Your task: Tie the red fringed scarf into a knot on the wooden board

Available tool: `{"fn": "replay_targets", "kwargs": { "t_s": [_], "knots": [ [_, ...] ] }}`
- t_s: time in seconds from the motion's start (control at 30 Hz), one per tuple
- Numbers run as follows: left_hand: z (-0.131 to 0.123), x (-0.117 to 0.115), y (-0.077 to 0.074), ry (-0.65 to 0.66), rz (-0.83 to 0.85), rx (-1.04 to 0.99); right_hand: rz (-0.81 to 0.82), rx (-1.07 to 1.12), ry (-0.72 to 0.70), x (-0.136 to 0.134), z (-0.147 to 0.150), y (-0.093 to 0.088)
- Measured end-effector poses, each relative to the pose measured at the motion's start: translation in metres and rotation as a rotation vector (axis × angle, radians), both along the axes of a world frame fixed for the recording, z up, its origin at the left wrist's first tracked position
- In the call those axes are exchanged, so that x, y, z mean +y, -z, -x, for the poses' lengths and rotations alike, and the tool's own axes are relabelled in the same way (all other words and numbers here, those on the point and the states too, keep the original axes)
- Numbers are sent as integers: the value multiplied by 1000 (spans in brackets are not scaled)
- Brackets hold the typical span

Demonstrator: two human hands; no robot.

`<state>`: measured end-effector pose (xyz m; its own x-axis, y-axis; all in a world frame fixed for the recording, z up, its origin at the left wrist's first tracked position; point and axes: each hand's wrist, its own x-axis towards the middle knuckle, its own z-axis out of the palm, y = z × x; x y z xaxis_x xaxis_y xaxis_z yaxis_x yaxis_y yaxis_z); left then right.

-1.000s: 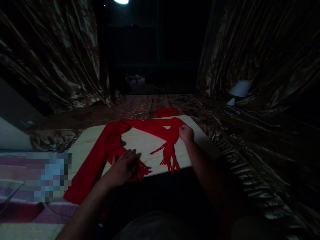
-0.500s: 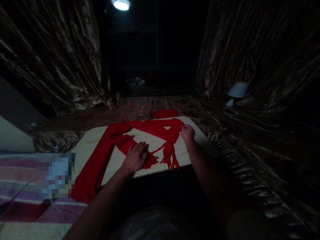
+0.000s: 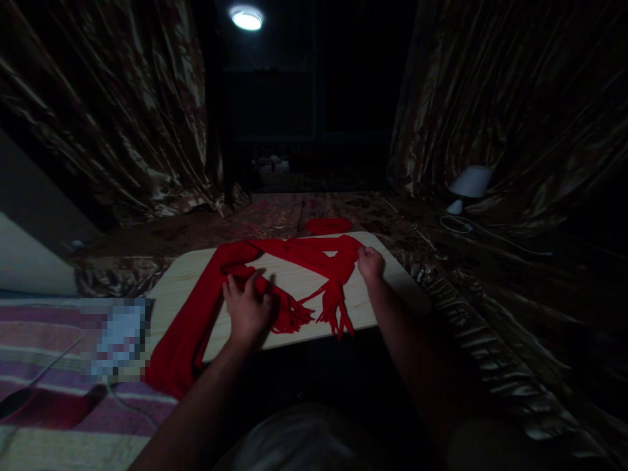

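While our right hand (image 3: 371, 263) pinched the right edge of the red scarf (image 3: 189, 327) with tightly curled fingers, our left hand (image 3: 249, 307) had its fingers spread over the part beside one fringe. We saw the scarf bent across the pale table (image 3: 184, 275), near a red bundle (image 3: 330, 226) on the far side.
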<state>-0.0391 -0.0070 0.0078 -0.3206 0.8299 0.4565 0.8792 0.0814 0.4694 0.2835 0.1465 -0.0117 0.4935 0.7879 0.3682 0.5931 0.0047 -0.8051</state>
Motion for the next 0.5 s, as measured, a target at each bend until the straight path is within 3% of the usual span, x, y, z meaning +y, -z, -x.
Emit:
{"fn": "replay_targets", "kwargs": {
  "t_s": [0.3, 0.5],
  "knots": [
    [15, 11, -2, -28, -92, -426, -26, -26, -51, -9, 8, -9],
    [19, 20, 5, 3, -194, -944, -86, -121, -88, -18, 22, -19]
  ]
}}
